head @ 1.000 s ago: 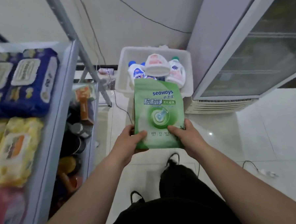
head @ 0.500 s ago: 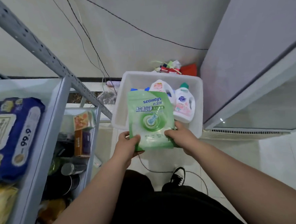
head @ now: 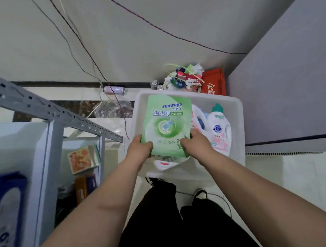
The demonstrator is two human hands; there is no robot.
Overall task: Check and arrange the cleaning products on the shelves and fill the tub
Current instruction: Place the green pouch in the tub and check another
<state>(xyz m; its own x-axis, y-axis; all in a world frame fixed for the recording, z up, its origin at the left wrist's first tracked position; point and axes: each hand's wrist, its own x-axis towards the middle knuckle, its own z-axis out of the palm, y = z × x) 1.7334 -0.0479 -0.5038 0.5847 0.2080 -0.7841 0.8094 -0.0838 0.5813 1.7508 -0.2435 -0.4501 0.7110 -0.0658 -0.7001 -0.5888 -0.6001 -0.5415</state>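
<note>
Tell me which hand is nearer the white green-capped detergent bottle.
Right. The right hand grips the lower right corner of the green plastic pouch, beside the white green-capped detergent bottle; the left hand grips the lower left corner, across the pouch.

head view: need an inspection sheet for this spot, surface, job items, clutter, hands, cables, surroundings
surface: pale tiled floor; the white tub stands on it.
job's things: green seaways pouch held upright over the tub; green-capped bottle and at least one other bottle inside.
clutter: litter pile, red box and a can on its side behind the tub.
grippers: left hand and right hand grip the pouch's lower corners.
cables: wires run down the wall; a thin cable on the floor by the shoes.
surroundings: metal shelf unit on the left, orange box on a lower shelf; grey cabinet on the right.
</note>
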